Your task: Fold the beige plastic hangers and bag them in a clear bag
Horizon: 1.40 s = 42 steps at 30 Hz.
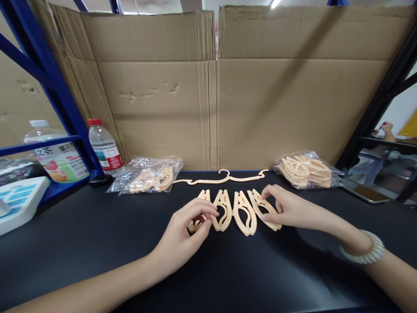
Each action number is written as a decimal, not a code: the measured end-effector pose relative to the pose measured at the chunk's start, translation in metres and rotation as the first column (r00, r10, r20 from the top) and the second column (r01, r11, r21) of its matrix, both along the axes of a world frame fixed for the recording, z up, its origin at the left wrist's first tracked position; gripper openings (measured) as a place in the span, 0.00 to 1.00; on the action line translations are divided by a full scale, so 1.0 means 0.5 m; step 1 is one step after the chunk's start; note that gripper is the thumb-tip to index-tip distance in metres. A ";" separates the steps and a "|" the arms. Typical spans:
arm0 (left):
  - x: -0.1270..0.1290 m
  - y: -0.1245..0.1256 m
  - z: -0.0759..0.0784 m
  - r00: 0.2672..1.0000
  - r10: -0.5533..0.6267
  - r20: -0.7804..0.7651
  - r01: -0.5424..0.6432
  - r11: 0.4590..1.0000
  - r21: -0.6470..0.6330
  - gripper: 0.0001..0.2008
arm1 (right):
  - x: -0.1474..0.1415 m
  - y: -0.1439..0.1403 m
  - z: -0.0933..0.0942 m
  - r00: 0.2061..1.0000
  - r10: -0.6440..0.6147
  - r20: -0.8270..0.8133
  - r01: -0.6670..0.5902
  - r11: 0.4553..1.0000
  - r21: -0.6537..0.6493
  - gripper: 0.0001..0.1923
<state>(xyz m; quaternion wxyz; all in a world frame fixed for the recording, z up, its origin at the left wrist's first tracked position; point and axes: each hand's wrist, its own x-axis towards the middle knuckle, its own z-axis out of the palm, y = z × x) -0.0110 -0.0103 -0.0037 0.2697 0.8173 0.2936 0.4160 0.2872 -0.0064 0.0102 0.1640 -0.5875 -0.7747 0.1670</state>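
Several cream folding clothes hangers, folded up, lie side by side in a row on the black table. My left hand [187,224] is over the leftmost folded hanger [204,194] and hides much of it; its fingers curve, with a gap between thumb and fingertips. At the row's right end, my right hand [286,206] has thumb and bent fingers on the rightmost folded hanger [256,199]. Between the hands lie two more, a left-middle hanger [216,218] and a right-middle hanger [253,219]. Behind the row stretches an unfolded hanger [213,181], hook toward the cardboard.
Clear bags of folded hangers lie at the back left [122,180] and back right [329,180]. A red-capped bottle [104,148] stands by the blue frame [73,113]. Cardboard [293,95] walls the back. A phone-like flat object [369,194] is at the right.
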 end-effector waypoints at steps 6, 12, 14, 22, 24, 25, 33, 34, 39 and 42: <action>0.000 -0.004 0.002 0.999 -0.002 -0.037 0.004 0.998 0.061 0.08 | 0.002 -0.012 -0.001 0.988 0.145 0.056 -0.142 0.988 -0.052 0.40; 0.000 -0.006 0.003 0.998 -0.007 -0.063 0.012 0.997 0.073 0.09 | -0.004 -0.014 -0.001 0.986 0.143 0.082 -0.140 0.989 -0.038 0.35; 0.001 -0.006 0.004 0.998 -0.003 -0.064 0.008 0.998 0.068 0.09 | -0.006 -0.014 0.000 0.986 0.146 0.078 -0.144 0.989 -0.029 0.34; 0.001 -0.007 0.006 0.998 -0.014 -0.060 0.018 0.998 0.063 0.09 | -0.005 -0.017 0.001 0.987 0.145 0.066 -0.144 0.989 -0.020 0.32; 0.002 -0.007 0.008 0.998 -0.012 -0.059 0.016 0.998 0.066 0.09 | -0.007 -0.015 0.000 0.991 0.119 0.055 -0.118 0.993 -0.015 0.33; 0.003 -0.008 0.008 0.998 -0.011 -0.057 0.015 0.997 0.070 0.09 | -0.009 -0.014 -0.001 0.994 0.096 0.051 -0.096 0.995 -0.003 0.34; 0.002 -0.003 0.004 0.998 -0.008 -0.063 0.014 0.996 0.090 0.09 | -0.022 0.007 -0.031 0.999 0.012 0.045 -0.019 0.985 0.170 0.26; 0.001 -0.003 0.002 0.998 -0.007 -0.066 0.013 0.996 0.091 0.09 | -0.023 0.008 -0.033 0.999 0.009 0.042 -0.017 0.983 0.182 0.26; 0.002 -0.005 0.003 0.997 0.000 -0.080 0.009 0.994 0.107 0.09 | -0.028 0.007 -0.035 0.999 -0.027 0.039 0.019 0.982 0.187 0.26; 0.004 -0.007 0.005 0.985 -0.021 -0.174 0.043 0.991 0.125 0.10 | -0.029 0.006 -0.034 0.999 -0.027 0.041 0.019 0.984 0.177 0.25</action>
